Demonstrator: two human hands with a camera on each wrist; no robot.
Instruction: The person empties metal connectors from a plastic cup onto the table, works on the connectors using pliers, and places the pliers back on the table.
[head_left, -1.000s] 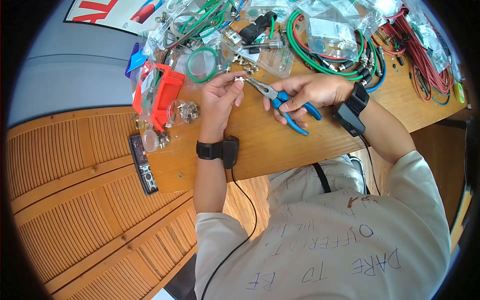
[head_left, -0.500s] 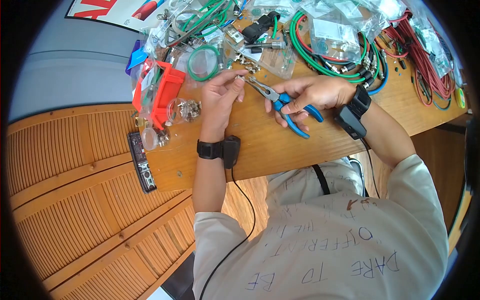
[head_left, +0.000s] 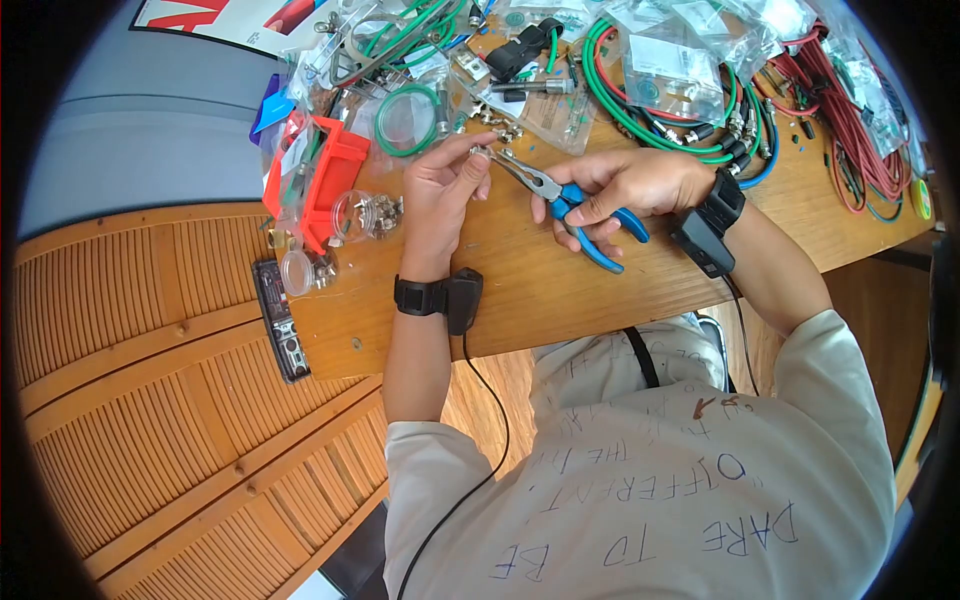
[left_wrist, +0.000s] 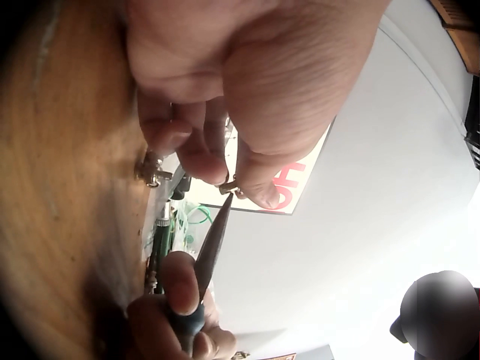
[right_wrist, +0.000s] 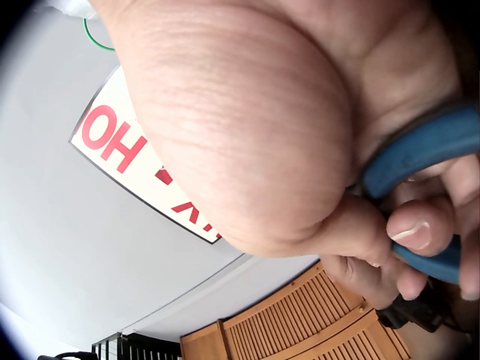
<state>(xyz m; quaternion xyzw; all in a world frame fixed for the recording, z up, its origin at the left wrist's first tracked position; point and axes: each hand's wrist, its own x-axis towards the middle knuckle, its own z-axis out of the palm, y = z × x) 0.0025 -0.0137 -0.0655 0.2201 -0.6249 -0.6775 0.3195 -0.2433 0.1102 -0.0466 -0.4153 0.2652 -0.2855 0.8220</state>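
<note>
Between thumb and index finger, my left hand [head_left: 440,200] pinches a small metal connector piece [left_wrist: 228,186], raised over the table's far half. My right hand [head_left: 645,185] grips long-nose pliers by their blue handles [head_left: 630,224]. The pliers' metal nose [head_left: 530,178] points left toward the piece, its tips right at the left fingertips. In the left wrist view, the tapered nose [left_wrist: 213,251] comes up from below and ends against the piece. The right wrist view shows fingers curled about a blue handle [right_wrist: 424,146]; the nose is hidden there.
Left of my left hand are a red bin [head_left: 340,185], a clear jar of metal connectors [head_left: 380,217] and a smaller jar [head_left: 325,272]. Behind lie a green ring [head_left: 379,135], loose connectors, a black strap [head_left: 520,55] and plastic bags. Green cables [head_left: 600,85] and red cables [head_left: 850,130] lie right.
Both hands stay almost in place, still holding the piece and the pliers. The pliers' tips look slightly farther apart than one second ago.
</note>
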